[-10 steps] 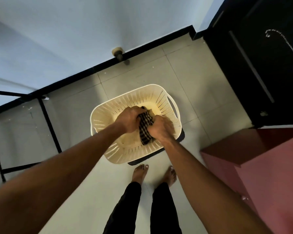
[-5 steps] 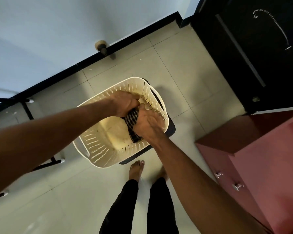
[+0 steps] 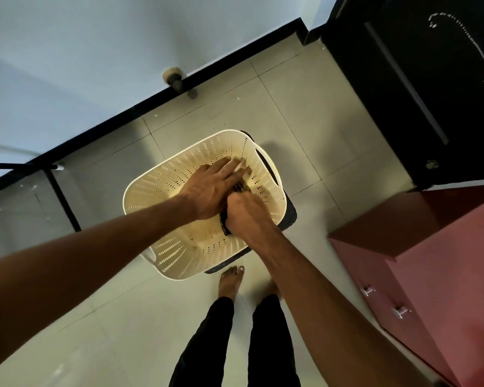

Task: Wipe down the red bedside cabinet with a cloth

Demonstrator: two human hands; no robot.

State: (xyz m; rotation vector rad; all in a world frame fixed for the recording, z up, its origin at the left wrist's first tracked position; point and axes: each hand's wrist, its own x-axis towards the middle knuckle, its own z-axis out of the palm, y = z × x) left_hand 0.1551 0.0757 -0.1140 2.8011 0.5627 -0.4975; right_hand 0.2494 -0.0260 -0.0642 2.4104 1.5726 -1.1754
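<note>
Nearest the camera, the person's legs in black trousers (image 3: 207, 344) stand on the tiled floor (image 3: 95, 317), with a bare foot (image 3: 229, 280) just short of a cream basket (image 3: 179, 252) full of small holes. Both arms reach forward over the basket.

The right hand (image 3: 245, 212) is curled into a fist round a dark cloth (image 3: 223, 224), of which only a narrow strip shows between the two hands. The left hand (image 3: 210, 188) lies just beside it with its fingers stretched out straight towards the basket's far wall. Whether they press on the cloth cannot be told.

The red cabinet (image 3: 430, 261) stands at the right edge of the floor, well apart from the cloth and untouched. Two metal knobs (image 3: 400, 311) show on its drawer fronts.

Beyond the cabinet a black door (image 3: 417, 93) fills the far right corner. Along the floor's far edge runs a black skirting (image 3: 221, 71) under a pale wall (image 3: 95, 51), with a small door stopper (image 3: 173, 76) fixed on it. A black metal frame (image 3: 62, 196) stands at the left edge.
</note>
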